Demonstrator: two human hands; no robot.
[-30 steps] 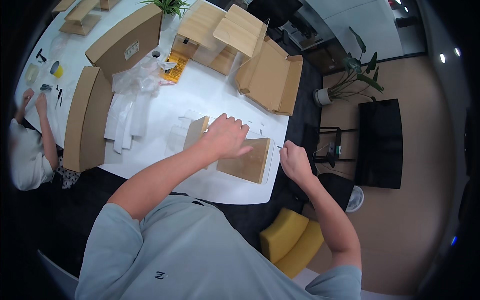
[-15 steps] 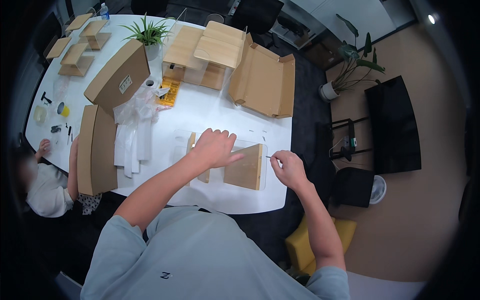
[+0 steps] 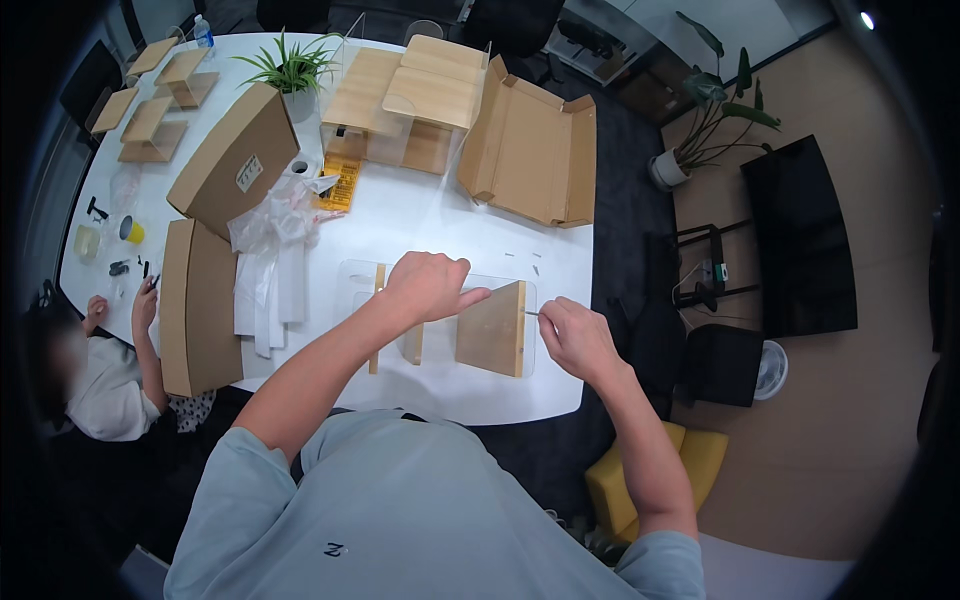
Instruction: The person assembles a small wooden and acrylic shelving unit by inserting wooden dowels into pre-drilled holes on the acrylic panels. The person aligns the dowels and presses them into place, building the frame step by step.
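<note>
Pinched between the fingers of the right hand (image 3: 575, 338) is a small screwdriver (image 3: 531, 313), its tip at the right edge of the wooden panel (image 3: 492, 329). Left hand (image 3: 427, 286) lies flat, fingers spread, pressing the panel's top on the white table (image 3: 480, 235)

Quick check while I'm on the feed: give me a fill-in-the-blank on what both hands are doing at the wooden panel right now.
1. The left hand rests on top of the wooden ____.
2. The right hand holds a thin tool against the panel's ____ edge.
3. The panel lies on a ____ table.
4. Behind the panel lies an open cardboard ____.

Missing words: panel; right; white; box
</note>
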